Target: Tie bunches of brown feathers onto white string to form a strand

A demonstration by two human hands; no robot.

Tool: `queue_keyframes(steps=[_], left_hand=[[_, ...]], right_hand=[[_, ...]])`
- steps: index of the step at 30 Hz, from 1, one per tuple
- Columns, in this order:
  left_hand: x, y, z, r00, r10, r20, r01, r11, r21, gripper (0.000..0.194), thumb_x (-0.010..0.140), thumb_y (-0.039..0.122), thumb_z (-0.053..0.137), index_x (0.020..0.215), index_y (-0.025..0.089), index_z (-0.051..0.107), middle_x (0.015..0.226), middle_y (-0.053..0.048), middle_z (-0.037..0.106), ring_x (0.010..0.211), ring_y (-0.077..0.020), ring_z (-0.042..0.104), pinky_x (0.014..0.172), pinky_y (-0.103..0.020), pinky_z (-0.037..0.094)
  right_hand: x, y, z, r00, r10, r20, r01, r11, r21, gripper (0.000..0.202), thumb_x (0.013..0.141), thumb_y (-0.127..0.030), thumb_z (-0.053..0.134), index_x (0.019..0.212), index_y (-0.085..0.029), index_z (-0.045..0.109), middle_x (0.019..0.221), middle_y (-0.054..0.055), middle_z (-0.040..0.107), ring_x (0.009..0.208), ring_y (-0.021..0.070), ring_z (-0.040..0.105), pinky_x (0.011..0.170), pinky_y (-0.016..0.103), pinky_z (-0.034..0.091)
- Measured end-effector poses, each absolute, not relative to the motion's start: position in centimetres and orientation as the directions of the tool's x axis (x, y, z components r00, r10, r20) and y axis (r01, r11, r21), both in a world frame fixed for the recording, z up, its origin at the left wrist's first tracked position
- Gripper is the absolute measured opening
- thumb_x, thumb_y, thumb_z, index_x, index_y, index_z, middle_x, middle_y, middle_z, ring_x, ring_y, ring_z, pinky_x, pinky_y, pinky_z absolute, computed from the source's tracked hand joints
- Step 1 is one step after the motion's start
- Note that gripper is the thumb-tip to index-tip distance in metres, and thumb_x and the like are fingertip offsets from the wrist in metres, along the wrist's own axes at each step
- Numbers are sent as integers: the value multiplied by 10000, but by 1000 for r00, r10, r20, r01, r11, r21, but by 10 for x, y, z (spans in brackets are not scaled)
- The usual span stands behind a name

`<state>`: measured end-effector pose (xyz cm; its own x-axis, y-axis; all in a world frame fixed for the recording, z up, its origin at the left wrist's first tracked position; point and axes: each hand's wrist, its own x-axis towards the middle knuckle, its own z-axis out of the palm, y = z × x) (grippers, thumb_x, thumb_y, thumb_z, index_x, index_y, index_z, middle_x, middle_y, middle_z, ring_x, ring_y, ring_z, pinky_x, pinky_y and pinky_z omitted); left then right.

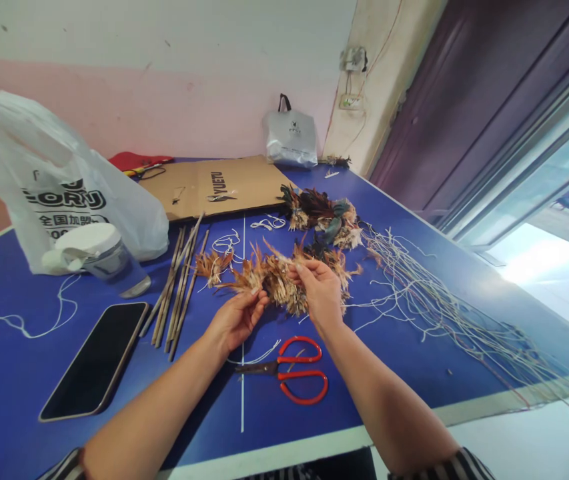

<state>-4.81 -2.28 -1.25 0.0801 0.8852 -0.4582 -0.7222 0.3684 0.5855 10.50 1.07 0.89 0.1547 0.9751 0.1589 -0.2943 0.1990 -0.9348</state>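
The feather bundle lies crosswise mid-table, left hand pinching its near end, right hand fingers pinching the other (scissors just nearer).

Place: a small handicraft workroom, improvised in a plain room.
Work surface: a blue table marked with white lines is seen filling the lower frame.
Materials: brown feathers, thin sticks and loose white strings are spread across the centre and right.
Tools: red-handled scissors are laid at lower centre.
Supplies: a plastic bag at left and flattened cardboard at upper centre are kept on the table.
Walls: scuffed pink-and-white paint and exposed wiring are shown at the top.
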Motion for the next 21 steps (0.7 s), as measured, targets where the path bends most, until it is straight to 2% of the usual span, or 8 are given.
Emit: queue_keyframes(steps=[3,6,10,17,21], left_hand=[[-45,-25,-12,111,875,-471,-744,387,544,109,800,39,512,802,71,615,685,-61,674,591,-110,654,514,-153,540],[-41,-27,-10,129,885,-448,-752,382,537,105,798,43,517,792,68,619,696,-69,681,593,-116,656,510,-156,540],[-39,-30,-7,132,909,-396,-763,348,545,109,794,46,526,794,64,634,693,-69,684,596,-112,655,514,-149,536],[-38,-31,-8,87,935,-344,-752,288,593,97,768,47,563,783,87,650,689,-36,682,602,-93,645,533,-144,527],[-40,-29,-11,59,944,-324,-703,270,658,69,745,76,607,787,101,654,702,-36,684,608,-90,639,539,-147,518]], right_hand=[[97,5,3,187,936,299,-160,330,-930,152,695,-291,654,774,-169,609,701,16,662,672,143,623,670,280,493],[88,-3,-3,114,908,403,21,403,-915,103,721,-269,631,765,-176,632,727,18,648,691,143,601,685,285,478],[82,-9,-6,32,850,526,136,517,-845,47,739,-217,602,725,-181,629,854,42,613,833,155,582,775,300,456],[80,-10,-10,-1,850,527,215,515,-830,56,728,-213,605,696,-189,643,890,47,589,858,161,572,802,309,444],[82,-7,-10,-71,882,467,237,470,-850,93,724,-234,605,673,-201,675,961,56,604,928,180,566,847,324,424]])
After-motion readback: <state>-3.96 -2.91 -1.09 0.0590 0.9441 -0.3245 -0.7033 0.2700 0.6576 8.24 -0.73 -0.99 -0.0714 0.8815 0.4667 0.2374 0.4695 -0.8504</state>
